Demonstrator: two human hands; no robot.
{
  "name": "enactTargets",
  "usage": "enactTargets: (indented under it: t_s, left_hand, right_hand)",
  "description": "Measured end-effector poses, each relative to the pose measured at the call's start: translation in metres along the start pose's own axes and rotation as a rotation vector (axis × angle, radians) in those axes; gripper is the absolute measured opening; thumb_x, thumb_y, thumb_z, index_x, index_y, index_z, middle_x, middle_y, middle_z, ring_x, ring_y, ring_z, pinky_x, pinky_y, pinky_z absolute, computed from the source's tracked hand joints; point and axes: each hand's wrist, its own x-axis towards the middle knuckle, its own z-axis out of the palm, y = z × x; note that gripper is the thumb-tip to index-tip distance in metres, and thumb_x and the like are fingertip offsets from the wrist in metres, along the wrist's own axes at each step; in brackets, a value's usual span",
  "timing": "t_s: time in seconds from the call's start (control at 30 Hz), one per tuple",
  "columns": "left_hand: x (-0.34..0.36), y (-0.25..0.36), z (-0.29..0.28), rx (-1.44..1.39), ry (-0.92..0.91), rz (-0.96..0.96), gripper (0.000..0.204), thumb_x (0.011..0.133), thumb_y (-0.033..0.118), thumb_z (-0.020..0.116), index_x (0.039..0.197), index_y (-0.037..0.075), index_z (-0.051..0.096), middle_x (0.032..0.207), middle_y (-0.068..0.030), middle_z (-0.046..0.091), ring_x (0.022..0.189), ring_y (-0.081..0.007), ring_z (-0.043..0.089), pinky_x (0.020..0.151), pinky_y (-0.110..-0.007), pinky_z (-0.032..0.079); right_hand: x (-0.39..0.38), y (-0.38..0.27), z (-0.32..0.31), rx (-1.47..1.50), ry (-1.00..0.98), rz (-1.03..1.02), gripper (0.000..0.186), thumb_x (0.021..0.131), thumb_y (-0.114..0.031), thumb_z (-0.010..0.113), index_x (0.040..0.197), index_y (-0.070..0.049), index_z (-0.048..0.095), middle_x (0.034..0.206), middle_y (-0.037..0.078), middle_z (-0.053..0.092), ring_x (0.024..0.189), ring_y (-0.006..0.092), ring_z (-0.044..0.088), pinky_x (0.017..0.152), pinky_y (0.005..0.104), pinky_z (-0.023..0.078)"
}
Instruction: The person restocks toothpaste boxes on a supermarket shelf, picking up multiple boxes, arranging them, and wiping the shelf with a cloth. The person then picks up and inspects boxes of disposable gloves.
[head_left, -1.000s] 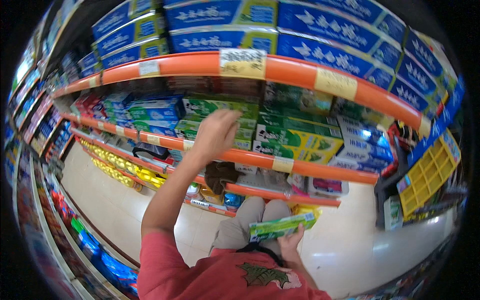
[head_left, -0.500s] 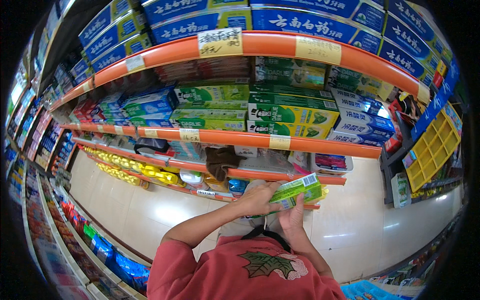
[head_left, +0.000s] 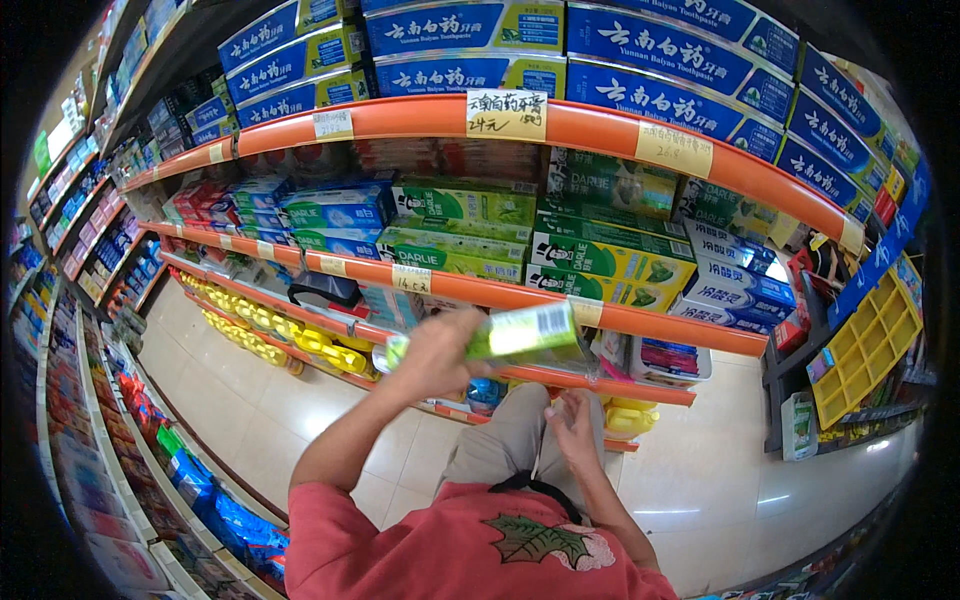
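Note:
My left hand (head_left: 440, 350) is closed around a long green toothpaste box (head_left: 522, 334), raised in front of an orange shelf edge. The box lies nearly level and is a little blurred. Just above it on the shelf stand matching light green toothpaste boxes (head_left: 455, 255), with dark green and yellow toothpaste boxes (head_left: 605, 265) to their right. My right hand (head_left: 573, 430) is over my lap by the right knee, its fingers loosely apart and nothing in them.
Blue toothpaste boxes (head_left: 650, 65) fill the upper shelf. White and blue boxes (head_left: 735, 285) sit at the right end. Below are yellow bottles (head_left: 325, 348) and a white tub of packets (head_left: 668, 360). A yellow compartment tray (head_left: 868, 345) hangs right.
My left hand has carried the green box up and left toward the shelf. My right hand has let go of it and dropped to my lap. The view has shifted slightly.

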Motion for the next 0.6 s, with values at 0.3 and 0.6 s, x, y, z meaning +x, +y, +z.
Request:
enactTargets:
  t_s: [0.3,0.6]
  left_hand:
    - [0.085,-0.053,-0.059,0.514,0.284,0.096,0.033,0.061,0.001,0.062,0.091,0.000,0.049,0.084,-0.0171,0.056,0.082,-0.0339,0.053,0.073,-0.042,0.040]
    - [0.132,-0.075,-0.053,0.581,-0.050,-0.007,0.055,0.064,0.010,0.064,0.114,0.000,0.044,0.095,-0.0223,0.056,0.091,-0.0370,0.053,0.079,-0.043,0.046]
  right_hand:
    - [-0.031,0.046,-0.013,-1.285,-0.083,0.146,0.077,0.063,-0.035,0.068,0.125,-0.009,0.032,0.137,0.017,0.019,0.120,0.0461,0.021,0.091,0.0589,0.025]
    - [-0.028,0.052,-0.016,-1.280,-0.070,0.114,0.079,0.063,-0.035,0.066,0.129,-0.010,0.029,0.135,0.017,0.021,0.119,0.0460,0.023,0.092,0.0581,0.025]
